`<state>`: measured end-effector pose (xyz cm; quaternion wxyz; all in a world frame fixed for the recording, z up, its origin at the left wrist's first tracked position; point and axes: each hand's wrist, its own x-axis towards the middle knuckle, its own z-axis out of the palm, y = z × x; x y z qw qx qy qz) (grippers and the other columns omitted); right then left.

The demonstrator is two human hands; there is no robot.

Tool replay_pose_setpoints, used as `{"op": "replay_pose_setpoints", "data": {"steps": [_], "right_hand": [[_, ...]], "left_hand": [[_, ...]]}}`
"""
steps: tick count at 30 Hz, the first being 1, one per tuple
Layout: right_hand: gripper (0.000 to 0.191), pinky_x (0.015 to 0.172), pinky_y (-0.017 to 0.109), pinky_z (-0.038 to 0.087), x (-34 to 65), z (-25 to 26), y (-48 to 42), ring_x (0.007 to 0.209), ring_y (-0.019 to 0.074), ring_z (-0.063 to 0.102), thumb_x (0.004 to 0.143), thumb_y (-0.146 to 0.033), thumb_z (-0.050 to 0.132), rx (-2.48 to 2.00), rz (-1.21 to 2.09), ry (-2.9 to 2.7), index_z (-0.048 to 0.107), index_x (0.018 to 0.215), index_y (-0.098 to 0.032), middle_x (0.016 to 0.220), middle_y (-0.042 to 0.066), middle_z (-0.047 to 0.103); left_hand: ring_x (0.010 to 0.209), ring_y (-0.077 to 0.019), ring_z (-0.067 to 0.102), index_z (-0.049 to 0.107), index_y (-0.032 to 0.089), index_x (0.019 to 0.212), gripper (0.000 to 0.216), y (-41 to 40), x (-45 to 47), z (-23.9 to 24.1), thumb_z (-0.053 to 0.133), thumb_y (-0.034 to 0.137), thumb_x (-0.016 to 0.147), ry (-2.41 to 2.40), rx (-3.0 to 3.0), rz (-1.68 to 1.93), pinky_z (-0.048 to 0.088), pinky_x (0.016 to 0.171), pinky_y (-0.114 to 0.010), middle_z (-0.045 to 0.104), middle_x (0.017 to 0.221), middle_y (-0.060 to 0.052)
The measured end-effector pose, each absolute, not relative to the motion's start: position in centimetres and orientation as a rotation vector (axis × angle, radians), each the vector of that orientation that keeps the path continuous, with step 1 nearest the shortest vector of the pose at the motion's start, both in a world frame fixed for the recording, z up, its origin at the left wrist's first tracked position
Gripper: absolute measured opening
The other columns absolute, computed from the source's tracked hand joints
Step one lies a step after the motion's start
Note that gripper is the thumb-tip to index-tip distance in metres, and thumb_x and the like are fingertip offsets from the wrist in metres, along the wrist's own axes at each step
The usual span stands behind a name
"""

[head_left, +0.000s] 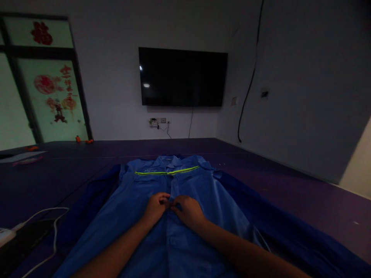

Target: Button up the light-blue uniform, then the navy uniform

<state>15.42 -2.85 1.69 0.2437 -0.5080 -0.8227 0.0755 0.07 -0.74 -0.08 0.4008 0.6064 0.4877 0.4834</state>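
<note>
A blue work jacket (145, 189) lies face up and spread out, its collar pointing away from me and its dark blue sleeves (261, 200) stretched to both sides. A yellow-green stripe runs across its chest. My left hand (158, 206) and my right hand (187, 210) meet at the front placket, just below the chest. The fingers of both are pinched together on the placket's edge. Whether a button or snap sits between the fingertips is hidden.
The jacket lies on a dark purple surface (101, 162). At lower left are a white cable (55, 235) and a dark flat object (29, 239). Small orange things (78, 139) lie near the glass door. A television (182, 77) hangs on the far wall.
</note>
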Motion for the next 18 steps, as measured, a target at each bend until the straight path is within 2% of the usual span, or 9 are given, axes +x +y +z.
{"op": "replay_pose_setpoints", "data": {"steps": [13, 18], "right_hand": [[0.021, 0.08, 0.024, 0.038, 15.33, 1.82, -2.77, 0.091, 0.0162, 0.058, 0.08, -0.033, 0.05, -1.376, 0.194, -2.295, 0.065, 0.091, -0.022, 0.095, 0.002, 0.066], [0.022, 0.081, 0.023, 0.038, 15.26, 2.16, -2.94, 0.092, 0.0157, 0.058, 0.083, -0.028, 0.046, -1.368, 0.182, -2.358, 0.065, 0.092, -0.021, 0.095, 0.003, 0.066]], "left_hand": [[0.059, -0.0154, 0.06, 0.064, 0.013, 0.086, 0.034, -0.9, 0.11, 0.05, 0.067, 0.02, 0.054, 1.255, 1.446, 1.214, 0.044, 0.058, -0.023, 0.064, 0.06, 0.0], [0.056, -0.0141, 0.06, 0.064, 0.012, 0.086, 0.032, -0.97, 0.33, 0.11, 0.065, 0.017, 0.055, 1.228, 1.375, 1.231, 0.044, 0.055, -0.022, 0.064, 0.059, -0.001]]}}
